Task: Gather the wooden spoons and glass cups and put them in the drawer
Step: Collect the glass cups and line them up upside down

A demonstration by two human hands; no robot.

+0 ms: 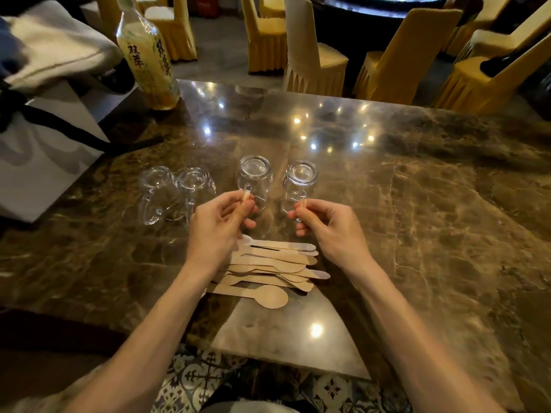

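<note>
Several upside-down glass cups with handles stand in a row on the marble table (417, 204). My left hand (217, 222) pinches the handle of one glass cup (255, 177). My right hand (325, 225) pinches the handle of another glass cup (299, 183) to its right. Two more glass cups (156, 189) (195, 186) stand close together at the left, untouched. A pile of several wooden spoons (268, 269) lies flat on the table just below and between my hands. No drawer is in view.
A tall drink bottle (147, 55) stands at the table's back left. A white paper bag with a black strap (44, 150) and a folded cloth (53, 46) lie at the left. Yellow-covered chairs (313, 52) stand beyond the far edge. Patterned floor tiles show below the near edge.
</note>
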